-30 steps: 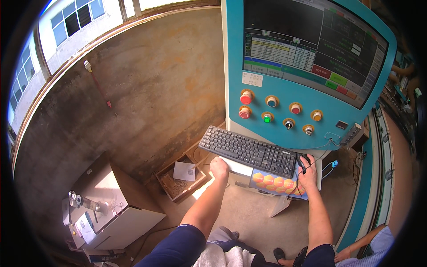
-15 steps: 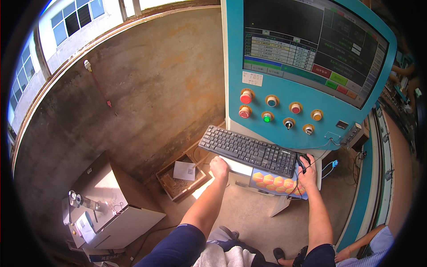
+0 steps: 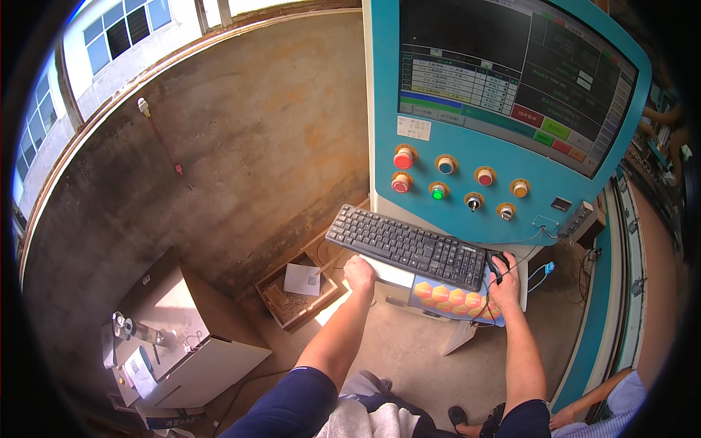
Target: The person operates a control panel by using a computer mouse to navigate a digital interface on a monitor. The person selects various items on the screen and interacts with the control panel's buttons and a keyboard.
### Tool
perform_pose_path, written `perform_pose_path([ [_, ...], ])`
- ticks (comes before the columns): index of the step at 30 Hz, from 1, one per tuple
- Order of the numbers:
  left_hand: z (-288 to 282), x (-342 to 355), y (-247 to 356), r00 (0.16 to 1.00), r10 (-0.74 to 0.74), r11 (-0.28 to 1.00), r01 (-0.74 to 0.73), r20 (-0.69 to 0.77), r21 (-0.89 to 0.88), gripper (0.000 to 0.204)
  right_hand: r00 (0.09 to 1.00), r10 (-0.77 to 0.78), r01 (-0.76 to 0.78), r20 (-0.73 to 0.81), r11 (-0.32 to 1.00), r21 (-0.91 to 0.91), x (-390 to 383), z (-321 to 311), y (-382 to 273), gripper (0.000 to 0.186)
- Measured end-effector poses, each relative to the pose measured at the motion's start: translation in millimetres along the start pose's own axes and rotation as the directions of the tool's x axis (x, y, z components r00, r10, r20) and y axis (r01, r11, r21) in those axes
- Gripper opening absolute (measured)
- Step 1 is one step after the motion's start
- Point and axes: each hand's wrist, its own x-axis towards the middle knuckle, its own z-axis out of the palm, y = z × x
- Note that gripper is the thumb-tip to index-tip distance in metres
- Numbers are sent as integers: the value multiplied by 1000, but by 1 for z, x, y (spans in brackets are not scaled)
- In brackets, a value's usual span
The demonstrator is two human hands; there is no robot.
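Note:
My right hand [image 3: 507, 286] lies over a black computer mouse [image 3: 496, 271], its fingers wrapped round it, at the right end of the shelf. The mouse stands on a blue pad [image 3: 445, 296] patterned with orange and yellow hexagons. Just left of the mouse is a black keyboard [image 3: 409, 247], set slantwise along the white shelf [image 3: 387, 271]. At the shelf's left front corner my left hand [image 3: 358, 273] is closed, with curled fingers against the edge; its fingertips are partly hidden. Above stands a teal control panel with a lit screen [image 3: 475, 80].
Red, blue, yellow and green buttons [image 3: 438, 191] and switches sit under the screen. A wooden box [image 3: 296, 321] with a paper stands on the floor at left, near a white cabinet [image 3: 212, 372]. Another person's arm [image 3: 595, 398] shows at lower right. Cables hang beside the shelf.
The yellowish highlight in the screen's list has shifted to a lower row. Both hands stay in practically the same places, the right one still on the mouse.

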Motion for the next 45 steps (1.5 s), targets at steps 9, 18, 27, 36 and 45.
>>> perform_pose_path([
  [9, 1, 1, -1, 999, -33, 999, 34, 2, -36, 46, 1000, 6, -6, 6, 1000, 7, 0, 0, 1, 41],
  [18, 0, 1, -1, 998, -54, 997, 55, 18, -61, 47, 999, 38, -38, 21, 999, 8, 1, -2, -3, 41],
  [27, 2, 1, -2, 992, 122, 974, -118, -9, 192, 30, 998, 47, -48, 35, 999, 22, 1, -2, -3, 42],
  [36, 3, 2, -3, 994, 108, 973, -105, -2, 204, 31, 996, 71, -73, 50, 997, 40, 1, -2, -3, 41],
  [45, 0, 1, -2, 997, 81, 983, -81, 12, 162, 35, 995, 83, -85, 55, 996, 27, 1, -4, -7, 40],
])
